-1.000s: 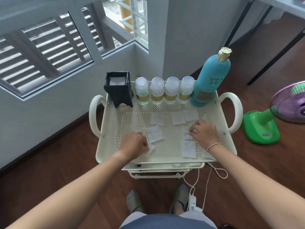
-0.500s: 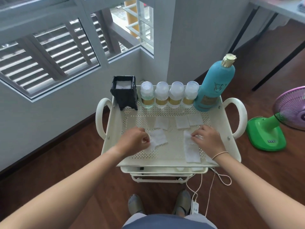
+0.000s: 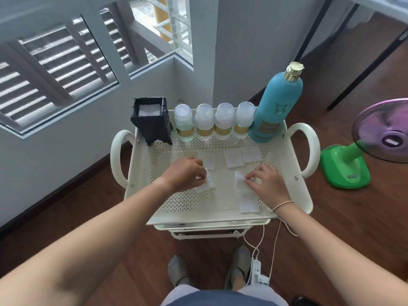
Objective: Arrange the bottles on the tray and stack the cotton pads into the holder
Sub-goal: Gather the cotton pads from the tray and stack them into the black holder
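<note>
A cream perforated tray point(image 3: 187, 204) tops a small cart. Along its back edge stand a black square holder point(image 3: 152, 122) with white pads inside, several small clear bottles point(image 3: 215, 122) with gold bands, and a tall teal bottle point(image 3: 276, 107) with a gold cap. Loose white cotton pads point(image 3: 233, 159) lie mid-tray. My left hand point(image 3: 185, 174) pinches a cotton pad point(image 3: 207, 183) lifted off the tray. My right hand point(image 3: 266, 183) pinches the upper edge of another pad point(image 3: 239, 181), with a further pad point(image 3: 248, 202) lying below it.
A green and purple floor fan point(image 3: 362, 155) stands right of the cart. A white cable and power strip point(image 3: 256, 270) lie on the wood floor by my feet. A wall and louvred window sit behind the cart, black table legs at the far right.
My left hand moved up from the tray's front edge toward the middle, carrying a pad. My right hand slid slightly and now pinches a pad's edge. The camera tilted, shifting the view.
</note>
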A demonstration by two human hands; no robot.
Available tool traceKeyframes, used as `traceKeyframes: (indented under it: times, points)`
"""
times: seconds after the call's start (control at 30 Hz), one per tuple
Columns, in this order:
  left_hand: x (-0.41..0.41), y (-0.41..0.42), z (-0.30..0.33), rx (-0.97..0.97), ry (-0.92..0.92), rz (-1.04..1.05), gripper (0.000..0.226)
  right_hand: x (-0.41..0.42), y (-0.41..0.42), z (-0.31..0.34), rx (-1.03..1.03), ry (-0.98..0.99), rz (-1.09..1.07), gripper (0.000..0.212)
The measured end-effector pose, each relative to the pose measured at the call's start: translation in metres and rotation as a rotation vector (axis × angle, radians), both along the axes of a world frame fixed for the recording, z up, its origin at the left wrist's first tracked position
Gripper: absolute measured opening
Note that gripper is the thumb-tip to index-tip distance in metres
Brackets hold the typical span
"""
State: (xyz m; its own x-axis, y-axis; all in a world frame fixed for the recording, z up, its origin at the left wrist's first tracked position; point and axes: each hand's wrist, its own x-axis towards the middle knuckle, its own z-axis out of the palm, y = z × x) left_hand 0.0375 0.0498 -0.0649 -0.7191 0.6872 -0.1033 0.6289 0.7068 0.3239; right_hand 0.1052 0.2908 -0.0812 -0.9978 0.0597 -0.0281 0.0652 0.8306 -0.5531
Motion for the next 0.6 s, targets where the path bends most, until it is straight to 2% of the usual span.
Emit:
traceKeyframes:
  times: [0.2, 0.37, 0.6]
  points:
    - [0.004, 0.004, -0.012, -0.038, 0.033, 0.06, 0.017, -0.001, -0.002, 0.005, -0.033, 0.008, 0.008, 0.003]
    - [0.014, 0.003, -0.019, 0.036, 0.062, 0.192, 0.017, -0.011, -0.009, 0.013, -0.058, 0.043, 0.017, 0.004]
    - [0.018, -0.002, -0.023, 0.008, 0.04, 0.242, 0.02, -0.049, -0.046, 0.018, -0.039, 0.077, 0.042, 0.011]
